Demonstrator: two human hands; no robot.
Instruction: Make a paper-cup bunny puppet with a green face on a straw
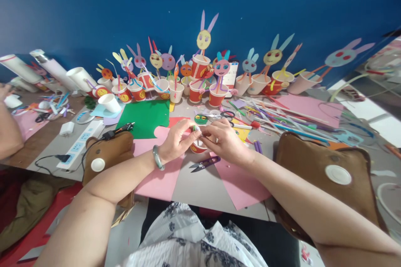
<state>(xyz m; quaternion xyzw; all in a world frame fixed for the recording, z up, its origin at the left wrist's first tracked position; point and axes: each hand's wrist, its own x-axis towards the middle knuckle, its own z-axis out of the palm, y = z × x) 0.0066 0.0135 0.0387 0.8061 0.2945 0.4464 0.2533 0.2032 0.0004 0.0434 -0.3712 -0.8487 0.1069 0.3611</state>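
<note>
My left hand [181, 138] has thumb and finger pinched together around something small, with a bit of green and white showing at the tips. Its wrist wears a bangle. My right hand [226, 139] meets it there, fingers curled and closed; what they hold is hidden. Both hands are over a red-and-white paper cup [198, 149], mostly covered by them. Just in front of the cup lie dark thread snips [205, 164]. Behind my hands rest a green oval piece with a face [201, 119] and black-handled scissors [227, 114].
Paper cups with bunny-faced figures [203, 39] line the back wall. Coloured strips [282, 119] lie right. Brown pouches [322, 175] flank me. Green paper [144, 119], pink sheets [159, 175] and a power strip [79, 144] are left. Another person's arm [9, 125] shows far left.
</note>
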